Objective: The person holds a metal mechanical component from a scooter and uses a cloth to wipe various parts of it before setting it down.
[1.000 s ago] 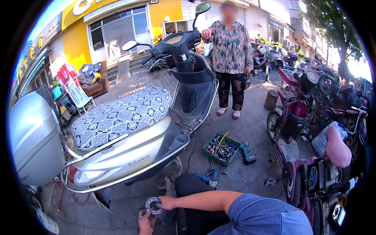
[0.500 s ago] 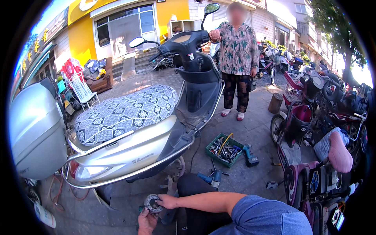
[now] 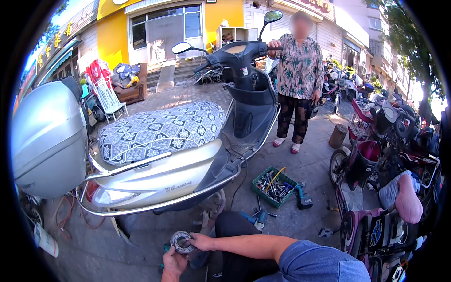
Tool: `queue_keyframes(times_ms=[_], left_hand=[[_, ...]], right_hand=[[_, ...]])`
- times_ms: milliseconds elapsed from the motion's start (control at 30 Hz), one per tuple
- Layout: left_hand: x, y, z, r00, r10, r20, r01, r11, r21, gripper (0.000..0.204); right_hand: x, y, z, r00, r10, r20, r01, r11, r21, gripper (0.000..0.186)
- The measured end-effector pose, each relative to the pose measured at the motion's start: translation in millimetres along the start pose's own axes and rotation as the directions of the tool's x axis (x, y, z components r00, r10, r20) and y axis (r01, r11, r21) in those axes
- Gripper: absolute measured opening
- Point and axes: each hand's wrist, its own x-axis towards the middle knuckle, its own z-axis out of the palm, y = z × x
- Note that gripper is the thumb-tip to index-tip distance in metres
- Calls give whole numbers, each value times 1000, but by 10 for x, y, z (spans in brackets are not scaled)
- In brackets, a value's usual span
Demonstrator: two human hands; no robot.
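Note:
A grey ring-shaped metal part, which looks like a pair of drum brake shoes (image 3: 175, 242), is held low in front of me beside the scooter's rear. My left hand (image 3: 174, 262) grips its near lower edge, fingers closed. My right hand (image 3: 202, 241) pinches its right side, the fingertips reaching toward the ring's opening. Something green shows in part behind my left hand; I cannot make out what it is. The silver scooter (image 3: 169, 181), with a patterned seat cover, stands just beyond my hands.
A green crate (image 3: 273, 199) of tools sits to the right, with a teal cordless tool (image 3: 303, 197) beside it and a blue power tool (image 3: 256, 219) nearer. A person (image 3: 299, 84) stands holding the scooter's handlebar. Several parked bikes line the right side; a red hose (image 3: 64, 221) lies at left.
The brake shoes have tilted in my hands, so the ring's opening shows more. My left hand has shifted slightly left. The whole view has moved a little, with the scene sliding right.

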Motion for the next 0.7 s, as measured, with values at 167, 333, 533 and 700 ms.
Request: queue_keyframes(times_ms=[167, 333, 533, 700], left_hand=[[-52, 59, 114, 1000, -4, 26, 4, 999, -32, 48], [-46, 19, -40, 995, 3, 98, -3, 1000, -5, 47], [-65, 3, -12, 997, 37, 61, -37, 999, 0, 49], [-48, 36, 151, 997, 47, -53, -51, 996, -75, 40]], right_hand=[[51, 38, -5, 998, 37, 54, -41, 995, 91, 34], [-4, 7, 27, 994, -108, -14, 105, 982, -156, 37], [9, 56, 24, 948, -304, -93, 279, 935, -219, 38], [1, -21, -4, 949, -284, -138, 268, 955, -124, 34]])
